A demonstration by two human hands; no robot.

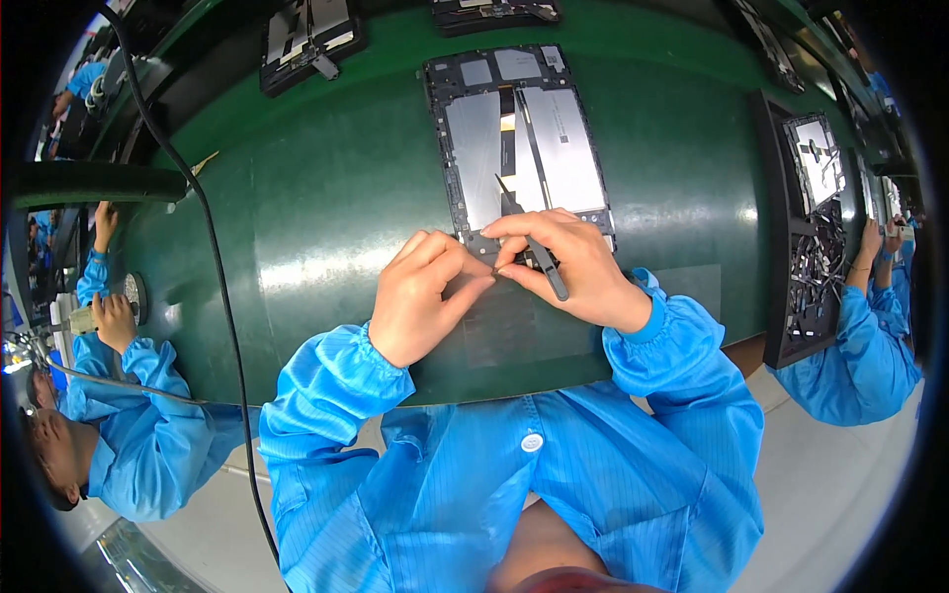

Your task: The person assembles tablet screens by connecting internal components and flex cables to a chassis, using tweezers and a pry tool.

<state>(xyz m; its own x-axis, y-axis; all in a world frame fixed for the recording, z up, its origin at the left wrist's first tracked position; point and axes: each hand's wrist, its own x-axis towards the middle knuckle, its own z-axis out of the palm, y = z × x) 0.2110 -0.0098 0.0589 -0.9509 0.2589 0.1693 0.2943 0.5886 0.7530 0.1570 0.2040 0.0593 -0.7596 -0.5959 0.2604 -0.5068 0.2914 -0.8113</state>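
Observation:
A tablet body (578,138) with its inside exposed lies on the green worktop, showing silver panels and a dark flat strip up its middle. My right hand (583,265) is over its near edge with black tweezers (542,255) held across the palm, their tips pointing up and left over the panels. My left hand (423,295) is beside it, thumb and forefinger pinched. The fingertips of both hands meet just off the tablet's near edge, around a tiny dark piece too small to name.
A black tray (778,247) at the right holds another tablet body (816,163) and many small parts. More opened tablets (308,44) lie along the far edge. A black cable (213,227) hangs down the left. Co-workers in blue sit at both sides; one hand (115,321) holds a tool.

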